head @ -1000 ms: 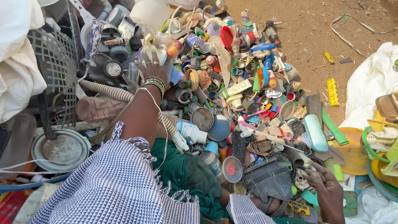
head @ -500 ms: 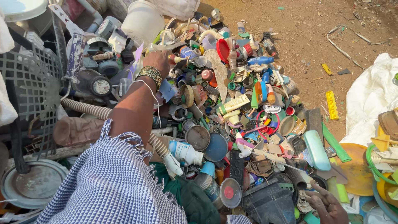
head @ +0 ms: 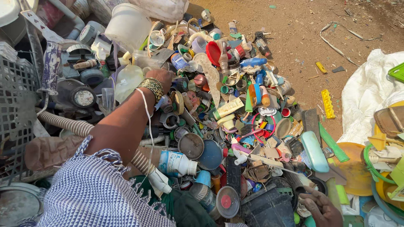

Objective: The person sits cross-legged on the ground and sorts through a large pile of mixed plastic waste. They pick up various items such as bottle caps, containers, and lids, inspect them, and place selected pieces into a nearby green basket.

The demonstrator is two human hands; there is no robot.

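Head view: bare brown dirt ground [head: 303,38] under a heap of hard plastic scrap. The left hand [head: 162,77], gold-bangled, has reached farther to 11 o'clock since earlier, fingers curled among a translucent plastic bottle [head: 126,82]; its grip cannot be told. The right hand [head: 322,208] rests loosely spread at 5 o'clock beside a pale blue oblong plastic case [head: 313,151].

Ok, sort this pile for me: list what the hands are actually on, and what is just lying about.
In hand:
left hand reaching into the pile beside the clear plastic bottle
right hand resting low on dark scrap

Lying about:
red round plastic lid
pale blue oblong plastic case
yellow toothed plastic strip
ribbed grey hose
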